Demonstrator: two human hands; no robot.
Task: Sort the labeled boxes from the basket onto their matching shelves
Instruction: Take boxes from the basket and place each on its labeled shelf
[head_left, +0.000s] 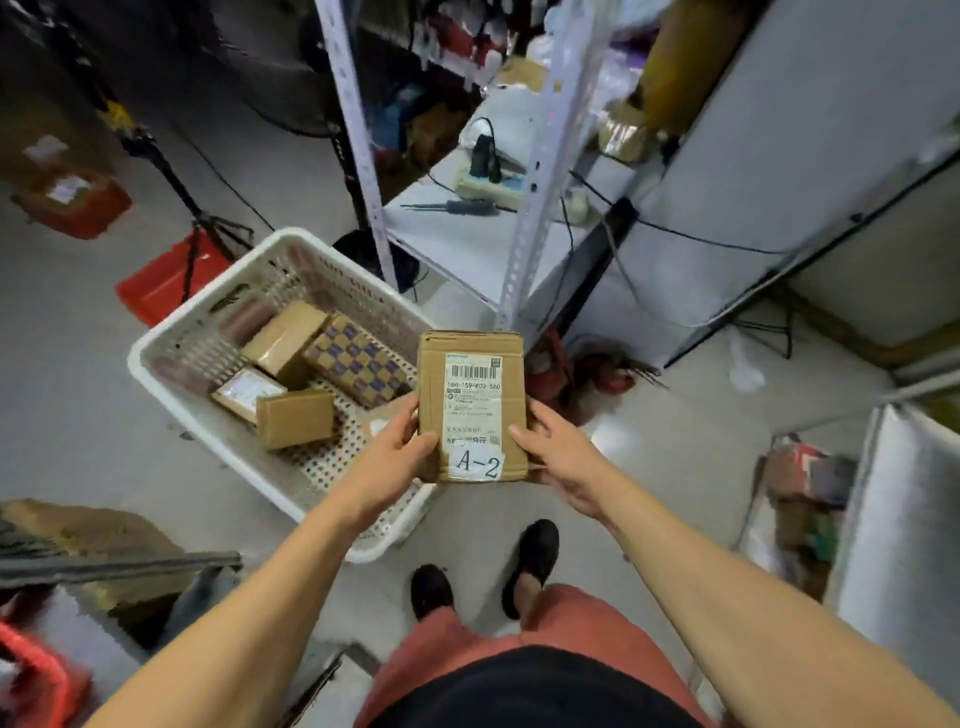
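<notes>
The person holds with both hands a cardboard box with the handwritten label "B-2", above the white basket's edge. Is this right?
Not quite. In the head view the handwritten label reads "A-2", not "B-2". The rest holds: the left hand and right hand hold the cardboard box over the edge of the white basket.

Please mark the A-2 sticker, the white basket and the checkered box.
A-2 sticker (477, 464): head view, middle of the handwritten label.
White basket (208, 306): head view, its far-left rim.
Checkered box (358, 366): head view, its patterned top face.
</notes>
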